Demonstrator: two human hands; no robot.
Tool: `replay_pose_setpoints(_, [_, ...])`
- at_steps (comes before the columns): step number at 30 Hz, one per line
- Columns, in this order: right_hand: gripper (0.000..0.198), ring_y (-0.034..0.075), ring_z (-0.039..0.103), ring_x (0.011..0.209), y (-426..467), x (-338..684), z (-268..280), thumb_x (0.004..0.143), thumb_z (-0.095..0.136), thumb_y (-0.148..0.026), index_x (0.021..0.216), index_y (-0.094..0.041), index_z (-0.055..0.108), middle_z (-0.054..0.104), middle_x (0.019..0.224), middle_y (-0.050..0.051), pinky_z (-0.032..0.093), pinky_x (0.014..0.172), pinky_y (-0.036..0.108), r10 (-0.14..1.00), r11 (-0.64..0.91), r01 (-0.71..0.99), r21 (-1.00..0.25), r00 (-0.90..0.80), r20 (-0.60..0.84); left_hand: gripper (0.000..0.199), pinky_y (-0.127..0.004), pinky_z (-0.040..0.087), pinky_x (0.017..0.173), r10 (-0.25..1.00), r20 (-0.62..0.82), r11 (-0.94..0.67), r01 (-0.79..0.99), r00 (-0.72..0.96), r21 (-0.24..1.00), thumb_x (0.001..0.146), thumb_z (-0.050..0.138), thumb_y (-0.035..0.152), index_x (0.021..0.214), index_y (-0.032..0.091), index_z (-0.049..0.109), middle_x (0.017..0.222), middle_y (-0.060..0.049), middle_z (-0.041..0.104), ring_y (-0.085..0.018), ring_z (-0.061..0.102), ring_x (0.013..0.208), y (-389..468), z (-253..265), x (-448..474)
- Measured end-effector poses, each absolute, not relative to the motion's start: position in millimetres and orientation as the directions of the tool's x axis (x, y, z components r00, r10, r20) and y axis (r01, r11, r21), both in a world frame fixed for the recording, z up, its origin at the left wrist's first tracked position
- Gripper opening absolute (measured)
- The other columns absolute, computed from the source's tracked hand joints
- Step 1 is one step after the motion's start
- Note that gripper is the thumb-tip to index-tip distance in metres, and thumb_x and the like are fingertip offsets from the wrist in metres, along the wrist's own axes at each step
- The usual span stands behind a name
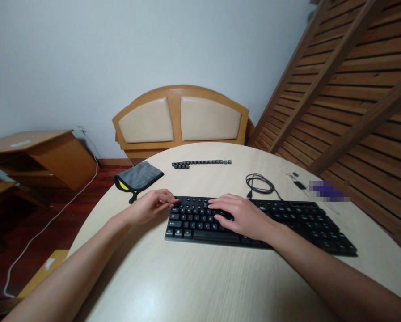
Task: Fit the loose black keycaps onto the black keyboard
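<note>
A black keyboard point(220, 237) lies across the round table, its long side towards me. At its upper left corner is my left hand point(155, 205), fingers bent and drawn together against the edge; whatever they may pinch is hidden. My right hand point(242, 215) rests over the keys left of the middle, palm down, thumb apart from the outstretched fingers. Near the left hand, the keyboard's upper rows look gapped, with small separate stubs. Beyond the keyboard, several loose black keycaps point(210, 162) lie in a long row, with a short second row at its left end.
A grey cloth pouch point(141, 174) with yellow lining lies at the left rim. The coiled cable point(260, 184) sits behind the keyboard. On the right are a small tool with a dark part point(299, 184) and a blurred purple object point(327, 191). A headboard point(180, 91) stands beyond the table.
</note>
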State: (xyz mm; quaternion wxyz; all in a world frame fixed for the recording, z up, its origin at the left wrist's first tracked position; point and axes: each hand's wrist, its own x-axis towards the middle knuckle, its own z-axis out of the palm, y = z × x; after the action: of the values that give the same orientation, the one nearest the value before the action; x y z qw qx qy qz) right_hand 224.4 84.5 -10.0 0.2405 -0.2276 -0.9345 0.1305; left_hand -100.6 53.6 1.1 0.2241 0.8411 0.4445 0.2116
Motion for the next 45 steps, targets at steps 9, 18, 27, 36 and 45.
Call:
replay_pose_setpoints(9, [0.027,0.023,0.066,0.112,85,225,-12,0.091,0.062,-0.024,0.117,-0.021,0.07,0.072,0.12,0.008,0.053,0.099,0.043,0.488,0.863,0.361,-0.355,-0.779,0.394,0.026,-0.027,0.052,0.074,0.891,0.104,-0.419,0.714,0.442,0.561,0.096,0.052,0.031,0.1,0.019,0.074,0.105,-0.008,0.07,-0.019,0.067,0.088,47,6,-93])
replay_pose_setpoints(18, [0.027,0.023,0.066,0.111,85,225,-10,0.092,0.061,-0.024,0.117,-0.02,0.07,0.072,0.12,0.008,0.052,0.1,0.043,0.485,0.864,0.359,-0.355,-0.783,0.39,0.027,-0.031,0.053,0.079,0.996,0.033,-0.075,0.614,0.08,0.786,0.084,0.064,0.041,0.078,0.017,0.075,0.08,-0.006,0.075,-0.022,0.068,0.08,53,-8,-80])
replay_pose_setpoints(27, [0.027,0.023,0.066,0.111,85,225,-11,0.092,0.061,-0.024,0.117,-0.02,0.071,0.072,0.12,0.008,0.053,0.099,0.043,0.481,0.866,0.353,-0.353,-0.78,0.401,0.027,-0.036,0.051,0.091,0.999,-0.039,0.023,0.505,0.022,0.863,0.076,0.074,0.042,0.065,0.017,0.072,0.097,-0.011,0.077,-0.027,0.069,0.1,59,-10,-76])
replay_pose_setpoints(36, [0.027,0.023,0.066,0.11,85,225,-11,0.092,0.061,-0.025,0.117,-0.022,0.07,0.072,0.119,0.008,0.053,0.098,0.043,0.48,0.867,0.354,-0.35,-0.779,0.403,0.027,-0.037,0.052,0.09,1.0,0.007,-0.021,0.473,0.03,0.881,0.074,0.074,0.042,0.064,0.018,0.064,0.097,-0.011,0.076,-0.028,0.067,0.105,57,-16,-75])
replay_pose_setpoints(45, [0.026,0.023,0.066,0.111,85,224,-11,0.092,0.061,-0.025,0.117,-0.021,0.07,0.073,0.119,0.008,0.052,0.099,0.043,0.486,0.863,0.351,-0.364,-0.775,0.405,0.031,-0.034,0.054,0.082,0.991,0.132,-0.081,0.637,-0.032,0.766,0.087,0.057,0.047,0.093,0.019,0.066,0.095,-0.007,0.074,-0.024,0.068,0.09,69,-20,-75])
